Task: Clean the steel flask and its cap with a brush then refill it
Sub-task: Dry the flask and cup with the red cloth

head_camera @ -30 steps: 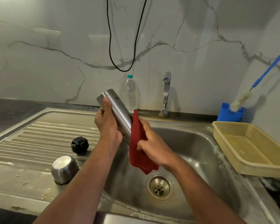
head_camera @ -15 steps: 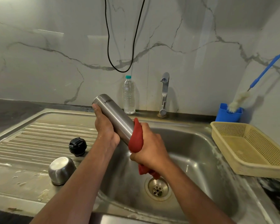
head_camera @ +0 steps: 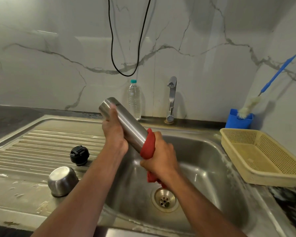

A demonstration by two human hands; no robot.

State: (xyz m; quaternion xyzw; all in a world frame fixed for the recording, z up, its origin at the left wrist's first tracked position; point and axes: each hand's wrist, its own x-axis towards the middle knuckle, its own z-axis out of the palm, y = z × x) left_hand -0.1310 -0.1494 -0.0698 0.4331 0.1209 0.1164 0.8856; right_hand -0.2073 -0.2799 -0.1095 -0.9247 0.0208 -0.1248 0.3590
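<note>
The steel flask (head_camera: 126,124) is held tilted over the sink (head_camera: 212,161), its base up and to the left. My left hand (head_camera: 114,134) grips its upper body. My right hand (head_camera: 161,158) grips a red cloth (head_camera: 148,147) wrapped round the flask's lower end, hiding that end. The black stopper cap (head_camera: 79,155) and the upturned steel cup lid (head_camera: 61,181) sit on the ribbed drainboard (head_camera: 32,151). The blue-handled bottle brush (head_camera: 263,93) leans against the wall, standing in a blue holder (head_camera: 237,121) at the back right.
A plastic water bottle (head_camera: 134,100) stands by the wall behind the flask, with the tap (head_camera: 171,98) to its right. A yellow perforated basket (head_camera: 263,154) sits right of the sink. A black cable (head_camera: 126,48) loops down the wall. The drain (head_camera: 164,200) is below my right hand.
My right hand closed the red cloth round the flask and slid it down to the lower end. My left hand turned the flask slightly.
</note>
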